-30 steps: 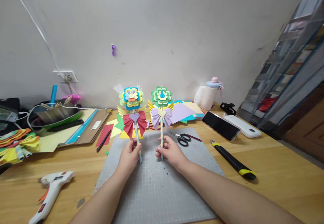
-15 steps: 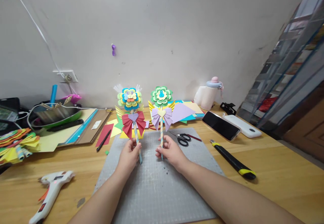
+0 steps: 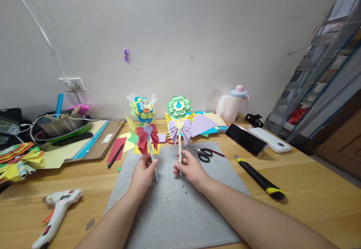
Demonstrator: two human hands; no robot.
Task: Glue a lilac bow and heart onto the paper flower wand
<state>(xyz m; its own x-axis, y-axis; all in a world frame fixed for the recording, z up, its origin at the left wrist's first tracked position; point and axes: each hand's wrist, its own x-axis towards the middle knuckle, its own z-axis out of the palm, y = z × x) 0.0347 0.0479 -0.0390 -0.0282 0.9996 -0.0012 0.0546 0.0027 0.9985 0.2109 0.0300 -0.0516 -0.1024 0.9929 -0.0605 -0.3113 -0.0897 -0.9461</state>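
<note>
My left hand (image 3: pixel 144 172) grips the striped stick of a paper flower wand (image 3: pixel 147 136). This wand has a blue, yellow and green flower head, a red pleated bow with a purple heart, and yellow wings. It leans a little to the left. My right hand (image 3: pixel 187 167) pinches the striped stick of a second paper flower wand (image 3: pixel 180 129), nearly upright, with a green flower, a lilac bow and a cream heart. Both are held side by side above a grey cutting mat (image 3: pixel 175 219). Black-handled scissors (image 3: pixel 204 155) lie just beyond my right hand.
A white glue gun (image 3: pixel 59 211) lies at the left, a black-and-yellow utility knife (image 3: pixel 261 177) at the right. Behind are a phone (image 3: pixel 246 139), a white power bank (image 3: pixel 270 140), a pink bottle (image 3: pixel 235 104), coloured paper (image 3: pixel 205 124) and a pen (image 3: pixel 115 156).
The left wand has turned about its stick, so its flower and bow now face more to the side. The right wand's flower has shifted very slightly left.
</note>
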